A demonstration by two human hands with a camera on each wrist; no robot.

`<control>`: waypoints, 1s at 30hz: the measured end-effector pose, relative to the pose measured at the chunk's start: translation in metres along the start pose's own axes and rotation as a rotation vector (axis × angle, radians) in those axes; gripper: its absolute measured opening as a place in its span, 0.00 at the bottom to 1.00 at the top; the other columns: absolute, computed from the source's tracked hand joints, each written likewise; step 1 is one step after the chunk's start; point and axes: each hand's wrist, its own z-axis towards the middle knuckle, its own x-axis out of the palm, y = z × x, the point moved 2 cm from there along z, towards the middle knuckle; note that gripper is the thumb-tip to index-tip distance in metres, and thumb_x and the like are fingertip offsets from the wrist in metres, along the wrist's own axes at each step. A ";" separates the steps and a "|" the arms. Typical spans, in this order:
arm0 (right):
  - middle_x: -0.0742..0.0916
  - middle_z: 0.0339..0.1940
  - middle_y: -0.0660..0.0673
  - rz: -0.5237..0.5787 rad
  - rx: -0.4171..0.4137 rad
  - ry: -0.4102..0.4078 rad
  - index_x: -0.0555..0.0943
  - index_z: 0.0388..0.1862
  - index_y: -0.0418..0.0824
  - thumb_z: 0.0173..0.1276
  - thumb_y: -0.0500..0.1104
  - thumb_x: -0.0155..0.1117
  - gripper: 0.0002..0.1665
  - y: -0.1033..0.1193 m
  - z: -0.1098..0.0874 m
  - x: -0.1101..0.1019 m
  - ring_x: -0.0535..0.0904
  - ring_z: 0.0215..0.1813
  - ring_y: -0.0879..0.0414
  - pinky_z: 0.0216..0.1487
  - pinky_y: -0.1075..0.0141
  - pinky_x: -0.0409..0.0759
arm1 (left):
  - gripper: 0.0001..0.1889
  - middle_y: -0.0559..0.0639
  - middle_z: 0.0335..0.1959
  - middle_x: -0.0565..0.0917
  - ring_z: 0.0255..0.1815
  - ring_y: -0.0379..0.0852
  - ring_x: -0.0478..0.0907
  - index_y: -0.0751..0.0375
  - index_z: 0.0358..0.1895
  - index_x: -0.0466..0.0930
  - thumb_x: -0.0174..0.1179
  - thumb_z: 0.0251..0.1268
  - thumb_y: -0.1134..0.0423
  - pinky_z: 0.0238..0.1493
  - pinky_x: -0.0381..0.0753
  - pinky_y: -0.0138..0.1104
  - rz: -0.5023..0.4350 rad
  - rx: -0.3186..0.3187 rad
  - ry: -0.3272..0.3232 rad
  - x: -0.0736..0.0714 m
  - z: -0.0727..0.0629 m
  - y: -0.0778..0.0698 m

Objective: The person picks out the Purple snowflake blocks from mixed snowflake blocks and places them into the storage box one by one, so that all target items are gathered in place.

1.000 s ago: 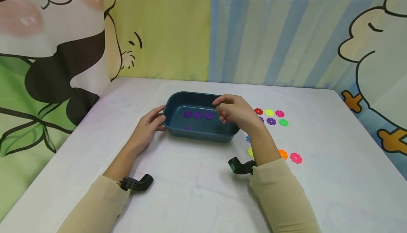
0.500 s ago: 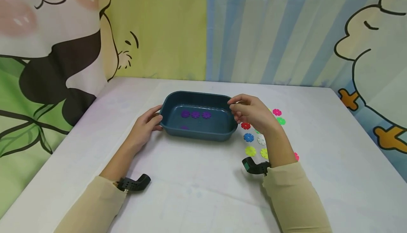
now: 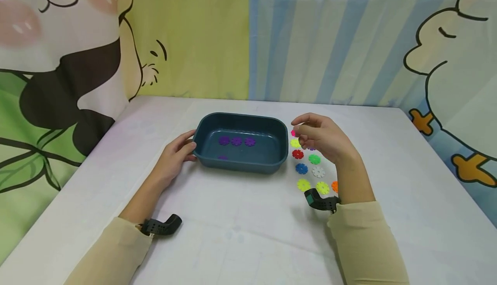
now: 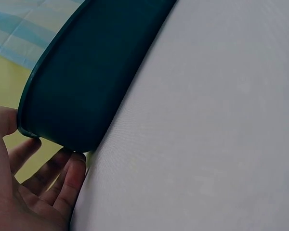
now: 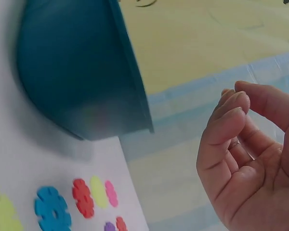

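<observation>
A dark blue rectangular tub (image 3: 240,164) stands on the white table. Several purple notched plastic discs (image 3: 236,141) lie on its floor. My left hand (image 3: 175,157) touches the tub's left end, fingers against the outer wall and tip at the rim, as the left wrist view also shows. My right hand (image 3: 320,136) hovers right of the tub above loose discs, apart from it. Its fingers are loosely bent, and nothing shows between them in the right wrist view. Near it lie a red disc (image 3: 297,154), a blue disc (image 3: 301,169) and a green disc (image 3: 314,159).
More discs lie to the right of the tub: a white disc (image 3: 318,172), yellow discs (image 3: 303,185) and an orange disc (image 3: 335,186), partly behind the right wrist camera (image 3: 321,201). A printed cloth backdrop (image 3: 194,39) rises behind the table.
My right hand has moved right, from over the tub's right end to beyond it, above the loose discs. The left hand stays at the tub's left end.
</observation>
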 end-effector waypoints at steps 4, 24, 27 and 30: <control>0.80 0.39 0.45 -0.026 0.014 -0.023 0.77 0.57 0.41 0.77 0.47 0.63 0.16 -0.001 -0.004 -0.009 0.76 0.35 0.54 0.40 0.67 0.83 | 0.28 0.67 0.69 0.76 0.48 0.38 0.82 0.55 0.80 0.62 0.49 0.83 0.55 0.50 0.84 0.25 0.007 0.001 0.000 -0.001 0.000 -0.001; 0.82 0.41 0.47 -0.018 0.035 -0.142 0.79 0.54 0.44 0.76 0.48 0.65 0.13 -0.010 -0.020 -0.049 0.79 0.39 0.52 0.45 0.65 0.85 | 0.28 0.66 0.72 0.74 0.49 0.37 0.82 0.55 0.81 0.62 0.49 0.84 0.55 0.50 0.84 0.25 -0.006 0.002 0.012 0.000 0.001 -0.001; 0.82 0.42 0.48 -0.026 0.030 -0.136 0.78 0.54 0.44 0.77 0.47 0.64 0.12 -0.011 -0.021 -0.053 0.79 0.39 0.53 0.45 0.65 0.85 | 0.28 0.66 0.72 0.74 0.49 0.37 0.82 0.56 0.81 0.62 0.49 0.84 0.55 0.50 0.84 0.25 -0.008 0.000 0.013 0.000 0.000 0.000; 0.82 0.42 0.51 -0.028 0.035 -0.138 0.79 0.54 0.46 0.77 0.47 0.64 0.11 -0.014 -0.021 -0.059 0.79 0.40 0.55 0.44 0.67 0.85 | 0.28 0.66 0.72 0.74 0.49 0.36 0.82 0.55 0.81 0.62 0.49 0.84 0.55 0.50 0.84 0.25 -0.004 -0.002 0.012 -0.001 0.000 0.000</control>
